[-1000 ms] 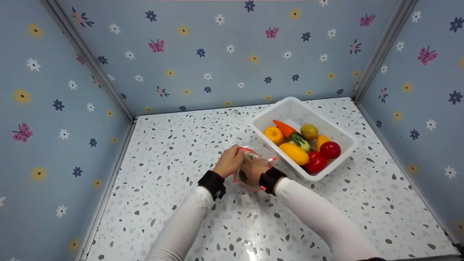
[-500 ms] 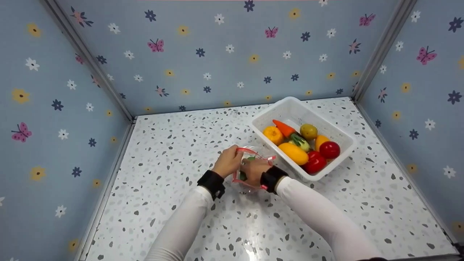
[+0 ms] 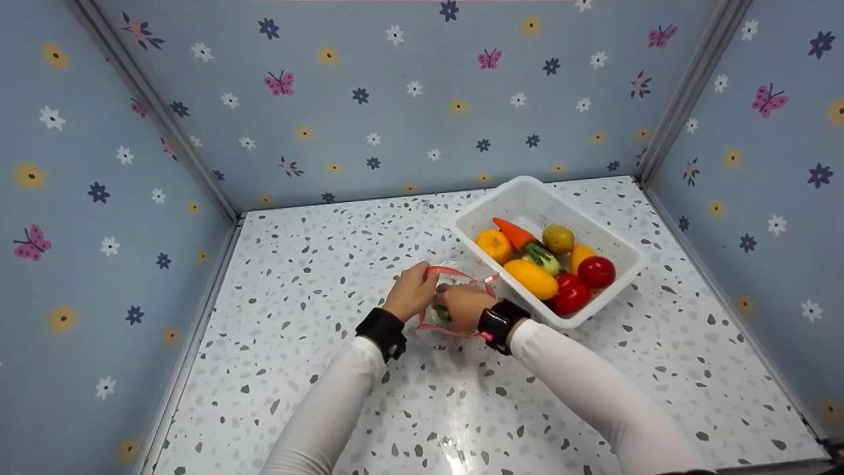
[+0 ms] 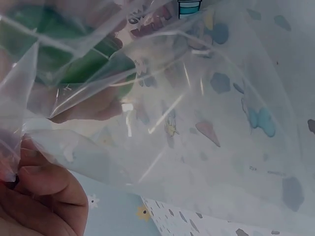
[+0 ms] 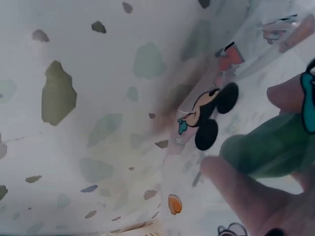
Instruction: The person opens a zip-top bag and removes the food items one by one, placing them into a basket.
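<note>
In the head view a clear zip bag (image 3: 455,269) with a red-edged mouth sits at the middle of the table. My left hand (image 3: 413,290) pinches the left side of that mouth between thumb and fingers. Reaching in through the opening is my right hand (image 3: 463,307). Inside the bag its fingers and thumb grip a green vegetable (image 5: 268,147), smooth, elongated and round-ended. Through the printed plastic, the left wrist view shows the same green vegetable (image 4: 74,54) with fingers around it. Much of it is hidden by the hand from above.
Right beside the bag stands a white plastic basket (image 3: 580,323). It holds a carrot (image 3: 513,232), a yellow mango-like piece (image 3: 531,278), red tomato-like pieces (image 3: 597,272) and other produce. Patterned walls (image 3: 369,86) enclose the speckled table (image 3: 297,277) at the back and sides.
The right hand and wrist have shifted slightly right and turned within the bag. The bag's red-edged mouth has changed shape, its right corner rising a little. My left hand keeps its hold.
</note>
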Available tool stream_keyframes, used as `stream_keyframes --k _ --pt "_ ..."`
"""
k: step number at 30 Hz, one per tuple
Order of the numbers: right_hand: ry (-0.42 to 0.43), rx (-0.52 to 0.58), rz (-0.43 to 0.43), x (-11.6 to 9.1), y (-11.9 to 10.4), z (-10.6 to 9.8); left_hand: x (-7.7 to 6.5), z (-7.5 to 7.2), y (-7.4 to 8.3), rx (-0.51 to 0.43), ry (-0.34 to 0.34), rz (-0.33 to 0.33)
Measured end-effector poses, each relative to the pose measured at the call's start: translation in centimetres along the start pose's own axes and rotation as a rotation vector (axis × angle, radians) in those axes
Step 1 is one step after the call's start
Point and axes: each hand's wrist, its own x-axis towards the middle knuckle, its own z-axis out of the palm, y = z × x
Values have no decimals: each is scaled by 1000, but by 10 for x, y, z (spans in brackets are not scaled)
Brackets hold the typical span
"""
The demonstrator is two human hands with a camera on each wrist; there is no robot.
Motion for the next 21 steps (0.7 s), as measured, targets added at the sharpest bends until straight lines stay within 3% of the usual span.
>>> stream_keyframes --k 5,11,21 --pt "32 25 -34 -10 -3 -19 2 -2 -1 -26 2 -2" --pt "91 47 -136 -22 -6 -34 6 -3 -5 -74 6 0" --pt "227 241 -175 -40 1 -55 4 -6 -7 -84 31 -34"
